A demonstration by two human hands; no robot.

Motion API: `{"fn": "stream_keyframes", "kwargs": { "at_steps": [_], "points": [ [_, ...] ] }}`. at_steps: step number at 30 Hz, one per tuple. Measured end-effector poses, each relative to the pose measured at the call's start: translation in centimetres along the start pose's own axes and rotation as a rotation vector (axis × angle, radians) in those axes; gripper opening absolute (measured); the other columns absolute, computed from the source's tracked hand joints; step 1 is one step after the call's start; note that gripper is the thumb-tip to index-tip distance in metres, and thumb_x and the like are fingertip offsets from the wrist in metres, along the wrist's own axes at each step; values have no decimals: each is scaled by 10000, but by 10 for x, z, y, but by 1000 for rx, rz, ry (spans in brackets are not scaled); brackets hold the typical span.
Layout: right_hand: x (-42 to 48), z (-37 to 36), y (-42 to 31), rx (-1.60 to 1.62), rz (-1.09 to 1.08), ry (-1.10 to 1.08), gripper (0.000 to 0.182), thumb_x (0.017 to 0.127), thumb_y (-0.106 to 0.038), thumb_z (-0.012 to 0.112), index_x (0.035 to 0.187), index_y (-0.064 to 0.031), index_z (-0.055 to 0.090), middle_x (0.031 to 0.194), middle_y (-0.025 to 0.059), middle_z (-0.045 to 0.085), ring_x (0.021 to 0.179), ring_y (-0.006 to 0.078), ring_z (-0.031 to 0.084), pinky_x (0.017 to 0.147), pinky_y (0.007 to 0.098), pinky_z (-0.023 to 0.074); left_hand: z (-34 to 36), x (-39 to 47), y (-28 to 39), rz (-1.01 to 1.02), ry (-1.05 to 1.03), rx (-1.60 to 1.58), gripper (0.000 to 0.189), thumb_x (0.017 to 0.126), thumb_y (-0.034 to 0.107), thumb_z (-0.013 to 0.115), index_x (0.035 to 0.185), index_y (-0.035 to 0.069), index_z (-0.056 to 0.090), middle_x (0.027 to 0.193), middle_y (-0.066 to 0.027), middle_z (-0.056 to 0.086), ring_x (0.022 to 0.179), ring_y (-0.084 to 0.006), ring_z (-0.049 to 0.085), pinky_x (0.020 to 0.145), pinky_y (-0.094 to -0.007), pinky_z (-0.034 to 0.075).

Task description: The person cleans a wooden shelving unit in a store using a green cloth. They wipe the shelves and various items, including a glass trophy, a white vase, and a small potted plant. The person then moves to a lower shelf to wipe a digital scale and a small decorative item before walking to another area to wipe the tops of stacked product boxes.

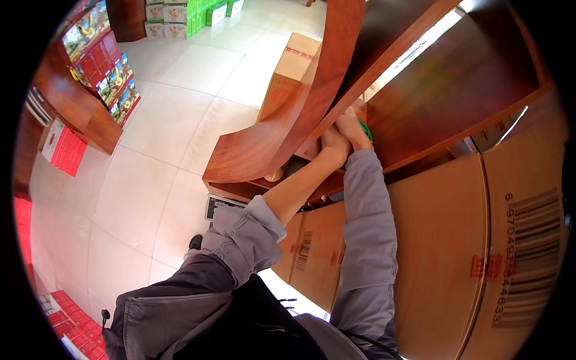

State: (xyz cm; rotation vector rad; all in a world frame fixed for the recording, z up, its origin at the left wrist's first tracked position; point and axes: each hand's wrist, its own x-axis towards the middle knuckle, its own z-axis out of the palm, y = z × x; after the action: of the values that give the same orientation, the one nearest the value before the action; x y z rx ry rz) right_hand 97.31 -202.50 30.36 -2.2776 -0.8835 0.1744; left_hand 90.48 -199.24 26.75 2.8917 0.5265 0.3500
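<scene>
Both arms reach forward into a dark reddish wooden shelf unit (288, 139). My left hand (334, 140) is bent at the wrist beside the shelf's upright board, its fingers mostly hidden. Close against it on the right, my right hand (348, 120) extends farther in, and its fingertips are hidden behind the board edge. Whether either hand grips anything cannot be told. A green round item (365, 131) lies just right of my right wrist. Below my left forearm, a small rounded beige item (273, 174) shows in the shelf's opening.
Large cardboard cartons (436, 252) stand close on the right, with another carton (310, 256) under my arms. A tall carton (288, 76) is beyond the curved wood. Stacked gift boxes (108, 76) and a red box (65, 148) are at left on the tiled floor (139, 166).
</scene>
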Motion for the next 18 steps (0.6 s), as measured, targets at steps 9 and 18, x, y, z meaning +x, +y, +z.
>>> {"fn": "stream_keyframes", "kwargs": {
  "at_steps": [9, 18],
  "points": [
    [-65, 19, -70, -347, 126, 161, 688, 992, -441, 429, 1448, 73, 385, 1519, 263, 380, 1452, 364, 307, 1201, 419, 218, -4, -47, -10, -391, 276, 2365, 595, 1025, 429, 380, 1560, 183, 300, 1609, -72, 292, 1470, -248, 262, 1209, -420, 156],
    [-69, 1, -62, -318, 424, 227, 755, 988, -494, 368, 1542, 4, 247, 1589, 254, 257, 1496, 352, 218, 1220, 432, 154, 44, -10, 22, -135, 292, 2942, 632, 1040, 449, 325, 1585, 149, 213, 1645, -42, 209, 1510, -213, 178, 1229, -377, 102]
  ]
}}
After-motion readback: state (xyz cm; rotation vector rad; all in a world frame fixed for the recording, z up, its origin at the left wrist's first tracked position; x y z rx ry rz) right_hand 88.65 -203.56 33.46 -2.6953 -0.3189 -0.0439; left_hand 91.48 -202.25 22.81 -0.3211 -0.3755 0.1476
